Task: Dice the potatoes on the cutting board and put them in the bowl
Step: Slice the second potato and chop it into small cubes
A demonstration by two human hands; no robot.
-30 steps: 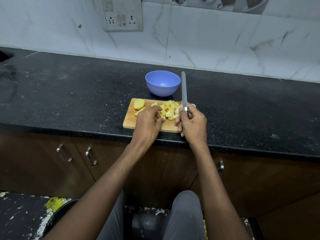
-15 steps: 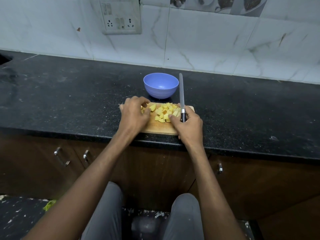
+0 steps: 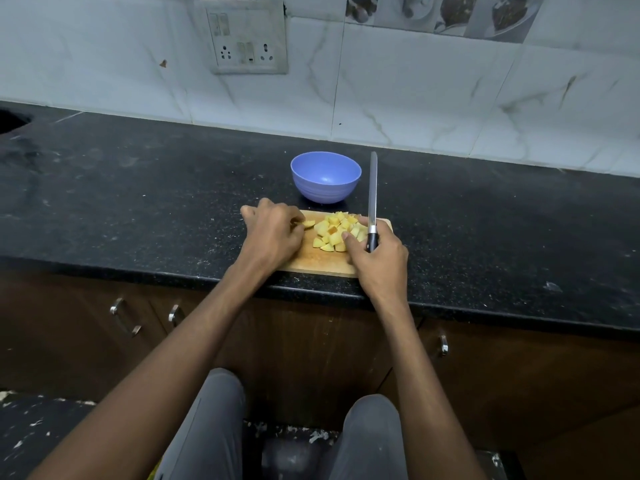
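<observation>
Our left hand (image 3: 273,233) curls over an uncut piece (image 3: 309,223) to steady it, while our right hand (image 3: 375,259) grips the knife (image 3: 372,202), blade raised clear of the dice (image 3: 337,230).

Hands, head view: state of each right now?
Left hand: fingers curled over a potato piece on the cutting board; whether it grips it cannot be told.
Right hand: grips the knife by its handle.
</observation>
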